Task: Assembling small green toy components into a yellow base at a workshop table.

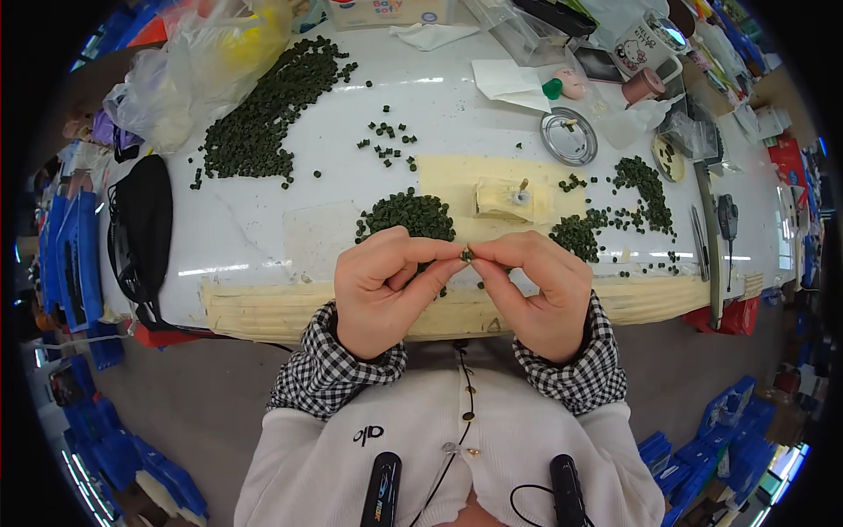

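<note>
Over the front of the white table, my left hand [382, 281] and my right hand [543, 285] meet fingertip to fingertip. Both pinch one tiny dark green piece [466, 254] between thumbs and forefingers; a light, brassy glint shows on it. A heap of small dark green pieces [408, 215] lies just beyond my left hand. Another small heap of green pieces [575, 237] sits past my right hand. Between these heaps stands a tape-wrapped block [505, 199] with a short upright peg, on a yellowish taped sheet [443, 176].
A large heap [255, 132] covers the back left, near clear plastic bags [176, 97]. A black cloth item [143, 228] lies at the left edge. At right are a round metal lid [549, 140], another heap [645, 189], tweezers [700, 237], a screwdriver [728, 215] and a thread spool [644, 85].
</note>
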Available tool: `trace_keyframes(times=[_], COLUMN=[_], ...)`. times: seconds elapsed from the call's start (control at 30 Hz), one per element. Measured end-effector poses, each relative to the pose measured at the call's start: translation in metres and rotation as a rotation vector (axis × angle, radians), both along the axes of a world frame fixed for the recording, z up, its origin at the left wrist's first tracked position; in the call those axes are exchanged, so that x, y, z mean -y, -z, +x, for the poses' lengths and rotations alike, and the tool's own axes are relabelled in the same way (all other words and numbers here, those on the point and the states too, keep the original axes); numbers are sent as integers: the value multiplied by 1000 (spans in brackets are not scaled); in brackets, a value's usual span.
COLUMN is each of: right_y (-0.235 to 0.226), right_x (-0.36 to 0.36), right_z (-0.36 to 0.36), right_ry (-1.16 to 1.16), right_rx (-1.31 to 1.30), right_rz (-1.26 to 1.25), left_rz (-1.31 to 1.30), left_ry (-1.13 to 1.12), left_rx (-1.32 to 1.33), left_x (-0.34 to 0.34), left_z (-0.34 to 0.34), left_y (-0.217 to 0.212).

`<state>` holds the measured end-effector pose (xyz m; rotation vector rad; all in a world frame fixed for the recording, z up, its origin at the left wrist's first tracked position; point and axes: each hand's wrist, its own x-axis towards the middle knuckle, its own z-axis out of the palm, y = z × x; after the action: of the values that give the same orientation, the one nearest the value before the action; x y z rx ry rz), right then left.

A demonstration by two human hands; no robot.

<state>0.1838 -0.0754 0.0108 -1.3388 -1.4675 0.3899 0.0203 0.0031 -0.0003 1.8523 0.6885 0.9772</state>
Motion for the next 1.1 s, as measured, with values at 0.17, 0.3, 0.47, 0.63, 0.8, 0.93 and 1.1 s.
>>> trace_keyframes(times=[0.17,0.3,0.47,0.63,0.8,0.93,1.1], right_y=[1,3,5,10,11,13,17], right_x=[-2,-2,-2,-6,-8,-6,-8], right_z=[-1,-3,-6,-10,-13,-11,-7], right_ry=[23,55,79,140,152,150,124], right_rx=[59,74,90,163,168,286,390], right_rz=[45,60,57,127,155,140,191], left_rz=[53,93,153,99,-16,-280,-442], left_ry=[-10,-35,-70,-155,-103,-18,-4], left_rx=[-6,-15,-8,22,91,147,147], left_x=[0,1,4,17,20,25,28], left_z=[0,0,2,9,10,8,6], left_y=[-1,0,2,4,9,10,9])
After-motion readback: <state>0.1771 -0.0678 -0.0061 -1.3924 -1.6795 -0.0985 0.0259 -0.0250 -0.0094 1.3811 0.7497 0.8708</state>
